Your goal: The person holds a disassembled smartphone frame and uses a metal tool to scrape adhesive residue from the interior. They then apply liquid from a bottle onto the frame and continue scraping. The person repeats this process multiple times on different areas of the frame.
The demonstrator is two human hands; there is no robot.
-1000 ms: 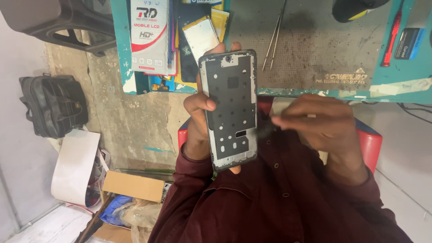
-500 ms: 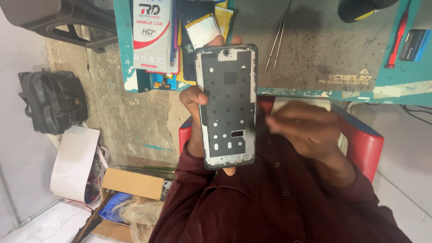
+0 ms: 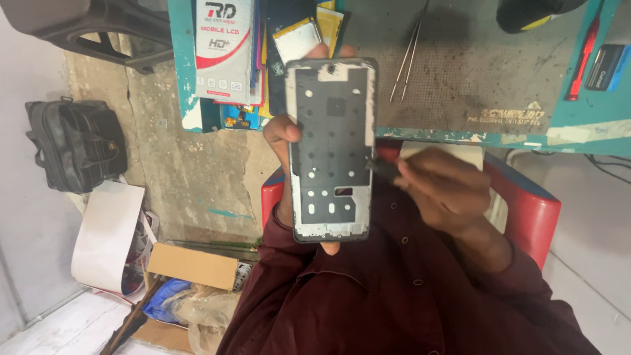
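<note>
1. Grey and black, a stripped phone frame [image 3: 332, 150] stands upright in our left hand [image 3: 284, 138], inner side toward us. The left grip is clenched around it from behind: the thumb presses its left edge, fingertips show above its top edge, and one finger peeks out below its bottom edge.
2. Our right hand [image 3: 442, 190] is closed around a small dark tool [image 3: 381, 167], whose tip touches the frame's right edge about halfway down.
3. Both hands are raised over our lap; dark red shirt sleeves [image 3: 394, 296] fill the lower part of the view.
4. Behind the hands lies a teal tabletop [image 3: 559, 125] with a worn dark work mat [image 3: 473, 72].
5. On the mat rest metal tweezers [image 3: 407, 56], just beyond the frame's top right corner.
6. A red-handled screwdriver [image 3: 584, 56] lies well to the right.
7. Flat packages [image 3: 227, 49] are stacked at the tabletop's left end.
8. A red chair [image 3: 526, 204] shows beneath us.
9. On the floor to the left sit a black bag [image 3: 75, 144] and a cardboard box [image 3: 190, 266].
</note>
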